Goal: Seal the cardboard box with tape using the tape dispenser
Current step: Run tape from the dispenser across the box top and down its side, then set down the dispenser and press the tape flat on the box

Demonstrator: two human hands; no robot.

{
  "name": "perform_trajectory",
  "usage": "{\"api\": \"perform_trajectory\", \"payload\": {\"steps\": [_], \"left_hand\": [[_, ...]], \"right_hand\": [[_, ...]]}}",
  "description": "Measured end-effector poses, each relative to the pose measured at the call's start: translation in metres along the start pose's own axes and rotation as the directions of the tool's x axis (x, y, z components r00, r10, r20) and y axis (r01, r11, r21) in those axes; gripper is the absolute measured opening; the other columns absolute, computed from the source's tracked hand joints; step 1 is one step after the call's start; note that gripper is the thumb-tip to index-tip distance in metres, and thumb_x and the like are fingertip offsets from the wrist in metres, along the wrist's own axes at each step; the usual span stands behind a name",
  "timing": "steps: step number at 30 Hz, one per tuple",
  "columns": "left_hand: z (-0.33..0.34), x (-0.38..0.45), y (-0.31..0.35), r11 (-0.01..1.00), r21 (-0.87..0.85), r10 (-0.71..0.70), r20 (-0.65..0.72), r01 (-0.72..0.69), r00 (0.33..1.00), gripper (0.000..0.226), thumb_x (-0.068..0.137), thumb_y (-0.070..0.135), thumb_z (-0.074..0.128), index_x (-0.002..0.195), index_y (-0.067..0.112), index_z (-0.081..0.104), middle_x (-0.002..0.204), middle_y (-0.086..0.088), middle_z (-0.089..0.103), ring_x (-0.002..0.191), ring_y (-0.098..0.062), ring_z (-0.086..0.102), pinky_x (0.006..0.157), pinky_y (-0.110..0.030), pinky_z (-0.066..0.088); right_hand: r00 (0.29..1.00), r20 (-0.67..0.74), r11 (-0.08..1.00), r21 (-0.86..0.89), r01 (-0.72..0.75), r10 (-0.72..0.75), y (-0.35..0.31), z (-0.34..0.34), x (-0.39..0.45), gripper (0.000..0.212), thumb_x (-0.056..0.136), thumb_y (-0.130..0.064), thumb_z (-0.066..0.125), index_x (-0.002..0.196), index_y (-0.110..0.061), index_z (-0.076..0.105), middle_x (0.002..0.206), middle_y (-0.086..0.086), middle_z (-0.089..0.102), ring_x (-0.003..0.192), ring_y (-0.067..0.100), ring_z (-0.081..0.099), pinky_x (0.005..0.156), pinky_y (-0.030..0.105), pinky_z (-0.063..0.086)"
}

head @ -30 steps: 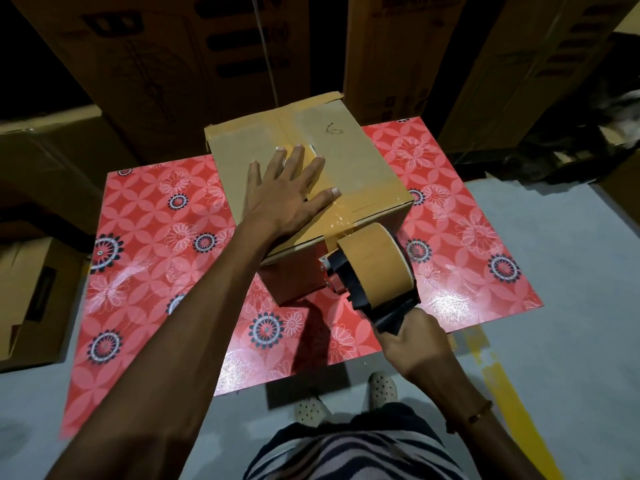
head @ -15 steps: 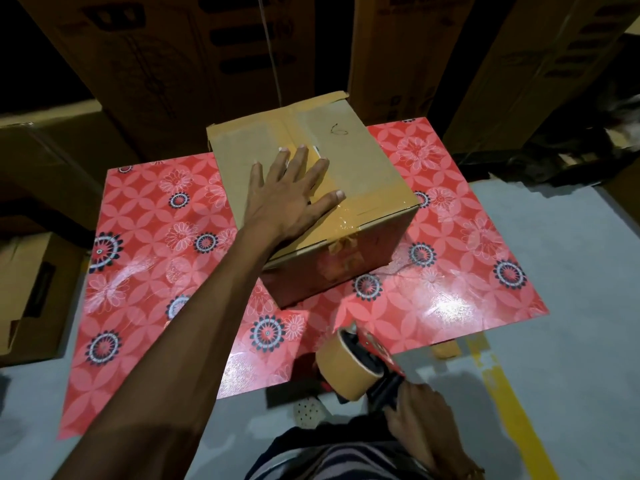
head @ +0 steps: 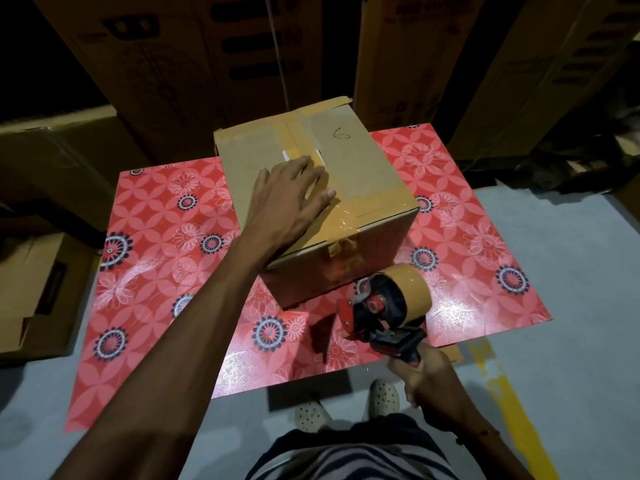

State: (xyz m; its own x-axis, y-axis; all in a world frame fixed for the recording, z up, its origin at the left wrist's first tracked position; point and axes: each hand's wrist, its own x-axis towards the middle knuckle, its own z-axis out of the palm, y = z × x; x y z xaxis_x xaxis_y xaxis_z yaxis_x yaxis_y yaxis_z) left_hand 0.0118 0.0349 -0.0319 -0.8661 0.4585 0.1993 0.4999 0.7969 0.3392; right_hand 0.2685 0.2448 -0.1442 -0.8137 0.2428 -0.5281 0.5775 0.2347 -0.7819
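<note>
A brown cardboard box (head: 367,168) stands on a red flowered mat (head: 166,258). Brown tape runs along its top seam and down over the near edge, ending crumpled on the front face. My left hand (head: 291,199) lies flat on the box top, fingers spread. My right hand (head: 433,382) grips the handle of the red and black tape dispenser (head: 384,313), which carries a brown tape roll. The dispenser hovers just in front of the box's near right corner, apart from it.
Tall cardboard cartons (head: 194,64) line the back. Smaller cartons (head: 31,285) sit at the left on the grey floor. A yellow floor line (head: 509,400) runs at the right. My shoes (head: 382,396) stand at the mat's near edge.
The dispenser left the box's front face, dropped low toward my body, then rose again to just in front of the box's near right corner. My left hand stayed on the box top.
</note>
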Motion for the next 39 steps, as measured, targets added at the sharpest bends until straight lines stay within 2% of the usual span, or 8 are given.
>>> {"api": "perform_trajectory", "payload": {"steps": [9,14,21,26,30,33,36,39], "left_hand": [[0.008,-0.072,0.018,0.972,0.231,-0.031,-0.052,0.043,0.998,0.068,0.092,0.071,0.038,0.143,0.028,0.048,0.152,-0.004,0.046,0.136,-0.031,0.042,0.112,-0.057,0.029],[0.006,-0.081,0.012,0.957,0.268,-0.105,-0.051,0.115,0.993,0.075,0.089,0.075,0.037,0.147,0.028,0.045,0.155,-0.005,0.042,0.141,-0.032,0.038,0.113,-0.060,0.028],[0.005,-0.068,-0.002,0.940,0.278,-0.186,-0.062,0.196,0.981,0.075,0.086,0.075,0.038,0.147,0.031,0.046,0.157,0.000,0.042,0.142,-0.031,0.038,0.109,-0.061,0.033],[0.002,-0.061,0.000,0.896,0.310,-0.265,-0.204,0.319,0.943,0.071,0.084,0.045,0.074,0.146,0.024,0.046,0.153,-0.010,0.045,0.138,-0.038,0.038,0.109,-0.057,0.033],[0.026,-0.078,0.056,0.954,0.135,-0.197,-0.389,0.268,0.900,0.056,0.087,0.028,0.071,0.139,0.016,0.055,0.135,-0.013,0.055,0.118,-0.034,0.050,0.094,-0.048,0.042],[0.074,-0.099,0.102,0.955,-0.184,-0.271,-0.222,0.233,0.937,0.033,0.096,0.025,0.062,0.128,0.018,0.064,0.120,-0.003,0.064,0.105,-0.019,0.056,0.088,-0.043,0.050],[0.102,-0.101,0.137,0.396,-0.709,-0.535,0.338,0.584,0.774,0.025,0.101,0.038,0.055,0.124,0.034,0.060,0.130,0.001,0.064,0.112,-0.009,0.061,0.092,-0.028,0.054],[0.122,-0.086,0.157,-0.264,-0.755,-0.398,0.653,0.601,0.645,0.050,0.093,0.059,0.055,0.132,0.028,0.057,0.138,-0.008,0.062,0.125,-0.028,0.060,0.101,-0.041,0.054]], "right_hand": [[0.952,0.301,0.881,0.431,-0.194,0.063,-0.027,-0.040,-0.002,0.031,0.087,-0.017,0.072,0.068,-0.003,0.052,0.047,0.011,0.040,0.031,0.022,0.040,0.040,0.028,0.040],[0.803,0.595,0.538,0.666,-0.517,0.035,-0.031,-0.061,0.005,0.028,0.090,-0.020,0.070,0.073,-0.011,0.049,0.064,0.001,0.035,0.032,0.007,0.034,0.029,0.024,0.033],[0.683,0.723,0.386,0.662,-0.642,-0.102,-0.032,-0.081,0.021,0.037,0.067,-0.015,0.093,0.069,-0.007,0.056,0.061,0.003,0.042,0.029,0.009,0.039,0.028,0.024,0.038],[0.661,0.739,0.422,0.644,-0.638,-0.129,-0.033,-0.089,0.037,0.037,0.071,-0.018,0.091,0.068,-0.008,0.055,0.058,0.002,0.045,0.027,0.009,0.044,0.028,0.026,0.042],[0.656,0.741,0.439,0.642,-0.629,-0.143,-0.034,-0.095,0.047,0.039,0.072,-0.020,0.090,0.068,-0.007,0.054,0.057,0.003,0.047,0.028,0.009,0.045,0.029,0.026,0.044],[0.624,0.761,0.443,0.628,-0.640,-0.178,-0.034,-0.101,0.053,0.033,0.082,-0.021,0.082,0.070,-0.006,0.054,0.059,0.004,0.049,0.030,0.012,0.049,0.033,0.029,0.048],[0.641,0.758,0.506,0.603,-0.617,-0.122,-0.038,-0.108,0.056,0.033,0.081,-0.022,0.081,0.070,-0.007,0.053,0.058,0.004,0.046,0.034,0.014,0.047,0.039,0.034,0.049],[0.680,0.733,0.594,0.557,-0.580,-0.024,-0.041,-0.115,0.059,0.032,0.080,-0.025,0.078,0.068,-0.009,0.052,0.057,0.002,0.041,0.036,0.014,0.042,0.042,0.033,0.046]]}}
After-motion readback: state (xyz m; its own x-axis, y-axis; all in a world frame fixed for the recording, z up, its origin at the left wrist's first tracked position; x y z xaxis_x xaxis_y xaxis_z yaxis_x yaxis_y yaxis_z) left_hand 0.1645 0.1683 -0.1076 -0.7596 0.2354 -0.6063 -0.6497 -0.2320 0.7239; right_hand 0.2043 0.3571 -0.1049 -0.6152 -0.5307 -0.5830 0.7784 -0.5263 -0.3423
